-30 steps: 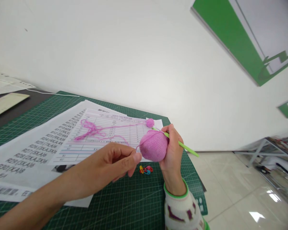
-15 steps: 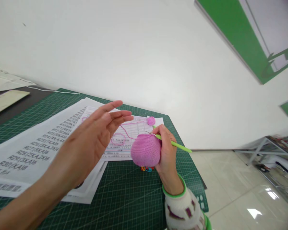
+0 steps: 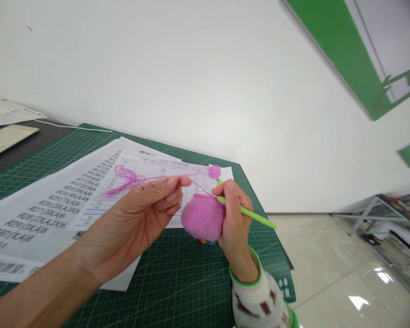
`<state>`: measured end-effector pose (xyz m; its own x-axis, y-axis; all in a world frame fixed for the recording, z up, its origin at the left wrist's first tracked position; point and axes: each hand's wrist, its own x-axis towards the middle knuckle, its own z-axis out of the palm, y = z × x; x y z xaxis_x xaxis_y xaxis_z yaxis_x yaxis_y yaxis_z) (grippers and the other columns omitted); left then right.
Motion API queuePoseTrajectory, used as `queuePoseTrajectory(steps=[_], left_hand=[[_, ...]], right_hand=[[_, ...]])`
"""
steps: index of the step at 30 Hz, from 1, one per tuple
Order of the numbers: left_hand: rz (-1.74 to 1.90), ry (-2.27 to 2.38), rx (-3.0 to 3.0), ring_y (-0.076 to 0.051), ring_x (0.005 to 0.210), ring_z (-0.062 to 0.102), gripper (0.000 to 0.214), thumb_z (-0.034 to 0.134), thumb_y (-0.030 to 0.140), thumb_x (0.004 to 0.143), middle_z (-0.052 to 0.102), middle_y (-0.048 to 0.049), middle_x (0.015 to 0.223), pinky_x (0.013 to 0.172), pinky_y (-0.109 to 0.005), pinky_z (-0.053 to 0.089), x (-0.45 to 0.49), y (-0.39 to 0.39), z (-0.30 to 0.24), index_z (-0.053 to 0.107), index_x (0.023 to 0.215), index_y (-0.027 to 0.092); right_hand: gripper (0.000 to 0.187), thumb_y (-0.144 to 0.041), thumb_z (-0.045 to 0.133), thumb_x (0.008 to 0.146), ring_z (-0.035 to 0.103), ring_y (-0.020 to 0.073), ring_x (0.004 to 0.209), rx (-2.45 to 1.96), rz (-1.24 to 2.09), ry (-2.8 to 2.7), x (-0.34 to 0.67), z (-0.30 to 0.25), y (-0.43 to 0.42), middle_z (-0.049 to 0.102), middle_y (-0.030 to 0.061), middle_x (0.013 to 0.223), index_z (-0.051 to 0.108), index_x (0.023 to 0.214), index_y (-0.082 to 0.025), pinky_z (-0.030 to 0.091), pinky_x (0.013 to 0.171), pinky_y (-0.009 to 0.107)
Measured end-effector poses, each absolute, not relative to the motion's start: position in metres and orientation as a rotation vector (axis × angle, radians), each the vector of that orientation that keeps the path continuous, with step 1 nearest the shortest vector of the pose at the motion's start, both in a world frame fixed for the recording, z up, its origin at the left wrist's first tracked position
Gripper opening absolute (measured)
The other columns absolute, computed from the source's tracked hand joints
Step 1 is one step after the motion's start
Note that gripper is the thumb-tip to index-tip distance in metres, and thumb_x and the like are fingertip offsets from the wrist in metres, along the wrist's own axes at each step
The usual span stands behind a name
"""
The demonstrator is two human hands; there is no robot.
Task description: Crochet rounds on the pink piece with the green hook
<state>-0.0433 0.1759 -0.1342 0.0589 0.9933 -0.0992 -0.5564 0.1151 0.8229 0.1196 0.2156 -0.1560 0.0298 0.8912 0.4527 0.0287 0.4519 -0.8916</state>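
Between thumb and forefinger, my left hand (image 3: 150, 209) pinches a strand of pink yarn (image 3: 197, 184) that runs to the top of a crocheted piece. My right hand (image 3: 237, 218) is closed on a green-handled crochet hook (image 3: 253, 214) and also steadies the rounded pink crocheted piece (image 3: 204, 217). The metal tip of the hook lies at the piece's upper edge. Behind my hands sits a small ball of pink yarn (image 3: 214, 171). A loose tangle of pink yarn (image 3: 125, 178) rests on the printed sheet to the left.
Printed sheets (image 3: 54, 196) cover the left of a green cutting mat (image 3: 177, 282). Colourful stitch markers (image 3: 207, 242) lie behind the crocheted piece, partly hidden. A white wall (image 3: 205, 91) rises behind the mat. At the right are a tiled floor (image 3: 328, 264) and a metal rack (image 3: 369, 209).
My left hand has gone from spread fingers to a pinch on the yarn, drawing the strand taut beside the hook. The crocheted piece has shifted slightly left.
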Motion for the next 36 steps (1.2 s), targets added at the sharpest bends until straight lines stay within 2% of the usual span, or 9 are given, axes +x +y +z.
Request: queuePoseTrajectory(steps=[3,5,8,12,15,21,26,31,36], left_hand=[[1.340,0.751,0.562,-0.006,0.066,0.060,0.024,0.063,0.022,0.088,0.064,0.0031,0.071,0.073,-0.010,0.054,-0.040,0.172,-0.133,0.077,0.107,0.019],[1.344,0.743,0.538,-0.006,0.065,0.062,0.028,0.068,0.023,0.086,0.067,0.0048,0.070,0.070,-0.009,0.055,-0.036,0.171,-0.133,0.075,0.113,0.021],[1.352,0.754,0.593,-0.012,0.085,0.069,0.027,0.074,0.023,0.083,0.078,0.0027,0.082,0.075,-0.012,0.056,-0.029,0.170,-0.134,0.077,0.109,0.026],[1.387,0.807,0.699,-0.015,0.111,0.064,0.021,0.074,0.022,0.083,0.081,0.0037,0.101,0.088,-0.012,0.050,-0.025,0.168,-0.135,0.080,0.102,0.029],[1.347,0.816,0.780,-0.014,0.105,0.067,0.027,0.075,0.024,0.082,0.081,0.0059,0.101,0.083,-0.012,0.051,-0.024,0.167,-0.137,0.078,0.107,0.034],[1.309,0.871,0.936,-0.018,0.088,0.068,0.035,0.080,0.026,0.075,0.076,0.0047,0.069,0.061,-0.016,0.052,-0.024,0.171,-0.141,0.077,0.109,0.037],[1.283,0.945,0.998,-0.022,0.074,0.069,0.046,0.084,0.025,0.069,0.076,0.0023,0.069,0.052,-0.022,0.054,-0.027,0.170,-0.140,0.076,0.112,0.037],[1.289,0.912,1.010,-0.018,0.075,0.067,0.038,0.079,0.025,0.074,0.079,0.0023,0.082,0.052,-0.017,0.050,-0.025,0.170,-0.138,0.077,0.110,0.039],[1.267,0.873,1.030,-0.017,0.080,0.066,0.036,0.077,0.025,0.076,0.080,0.0024,0.094,0.066,-0.017,0.055,-0.027,0.170,-0.136,0.077,0.109,0.040]], right_hand=[[0.039,-0.040,0.044,0.098,0.045,0.0098,0.057,-0.866,0.747,-1.476,0.115,-0.155,0.209,0.050,-0.0042,0.060,0.055,0.066,-0.020,0.034,0.055,0.025],[0.039,-0.039,0.044,0.098,0.046,0.0096,0.057,-0.859,0.702,-1.534,0.113,-0.155,0.205,0.052,-0.0041,0.059,0.056,0.066,-0.020,0.035,0.054,0.025],[0.037,-0.037,0.045,0.098,0.047,0.0091,0.055,-0.855,0.657,-1.601,0.111,-0.156,0.202,0.052,-0.0047,0.057,0.057,0.068,-0.020,0.035,0.054,0.024],[0.036,-0.035,0.044,0.099,0.047,0.0082,0.054,-0.865,0.608,-1.633,0.112,-0.157,0.201,0.052,-0.0053,0.057,0.056,0.069,-0.020,0.035,0.053,0.023],[0.036,-0.034,0.044,0.099,0.045,0.0075,0.053,-0.877,0.578,-1.643,0.113,-0.157,0.200,0.051,-0.0057,0.057,0.055,0.068,-0.020,0.034,0.052,0.023],[0.033,-0.033,0.043,0.099,0.049,0.0087,0.057,-0.869,0.512,-1.666,0.114,-0.157,0.199,0.053,-0.0046,0.060,0.056,0.072,-0.021,0.037,0.054,0.023],[0.028,-0.027,0.045,0.098,0.052,0.0082,0.057,-0.855,0.422,-1.739,0.119,-0.156,0.197,0.057,-0.0041,0.062,0.057,0.073,-0.021,0.038,0.054,0.023],[0.023,-0.026,0.047,0.096,0.057,0.0098,0.063,-0.795,0.356,-1.803,0.121,-0.153,0.196,0.061,-0.0029,0.068,0.058,0.077,-0.022,0.044,0.061,0.025],[0.017,-0.030,0.055,0.094,0.056,0.0083,0.066,-0.786,0.382,-1.830,0.124,-0.148,0.198,0.062,-0.0039,0.073,0.059,0.079,-0.021,0.043,0.061,0.024]])
